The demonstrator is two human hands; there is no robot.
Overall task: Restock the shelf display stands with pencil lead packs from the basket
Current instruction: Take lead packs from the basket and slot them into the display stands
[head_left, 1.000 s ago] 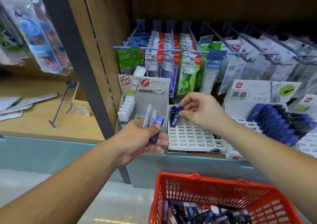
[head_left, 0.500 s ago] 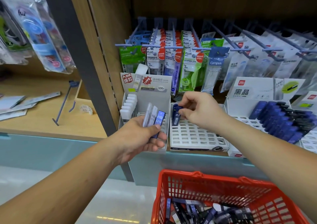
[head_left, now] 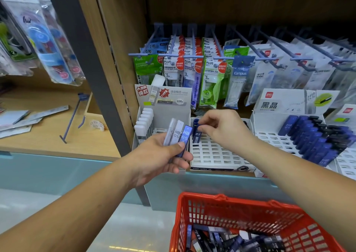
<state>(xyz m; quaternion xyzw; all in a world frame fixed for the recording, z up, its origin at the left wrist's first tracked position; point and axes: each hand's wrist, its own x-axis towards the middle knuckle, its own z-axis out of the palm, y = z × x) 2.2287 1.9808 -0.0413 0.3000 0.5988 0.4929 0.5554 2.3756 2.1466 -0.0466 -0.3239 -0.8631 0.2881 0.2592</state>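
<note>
My left hand (head_left: 163, 155) holds a fan of lead packs (head_left: 179, 134), two pale ones and a blue one marked HB 0.5, in front of the left display stand (head_left: 165, 101). My right hand (head_left: 223, 128) pinches a dark blue lead pack (head_left: 196, 134) standing in the back left corner of the white slotted stand (head_left: 215, 153). Another blue pack stands just behind it. The red basket (head_left: 250, 211) sits below with several lead packs (head_left: 231, 240) inside.
To the right, a white stand (head_left: 269, 138) holds rows of blue and black lead packs (head_left: 316, 138). Bagged correction tapes (head_left: 192, 66) hang on hooks above. A dark upright post (head_left: 90, 72) divides the shelves; a loose hook (head_left: 75, 116) lies on the left shelf.
My right hand has stayed at the back left slots of the middle stand, pressing the blue pack down. My left hand has risen slightly with its fan of packs.
</note>
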